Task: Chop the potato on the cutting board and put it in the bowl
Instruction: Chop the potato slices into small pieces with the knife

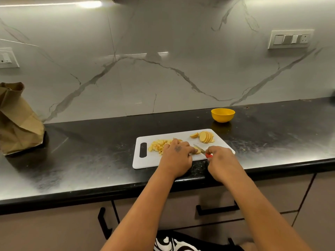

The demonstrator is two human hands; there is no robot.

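Note:
A white cutting board (pixel 154 159) lies on the black counter. My left hand (pixel 176 156) pins a few potato slices (pixel 197 151) to the board with curled fingers. My right hand (pixel 222 160) grips a red-handled knife (pixel 199 148) whose blade touches those slices. A heap of chopped potato (pixel 158 144) lies at the board's left, partly hidden behind my left hand. A fanned row of uncut slices (pixel 206 136) rests at the board's far right corner. The yellow bowl (pixel 223 115) stands behind the board, and its inside is not visible.
A crumpled brown paper bag (pixel 17 120) stands at the far left of the counter (pixel 81 151). The marble backsplash carries switch plates at left (pixel 7 57) and right (pixel 291 39). Cabinet drawers with black handles (pixel 215 211) sit below the counter edge.

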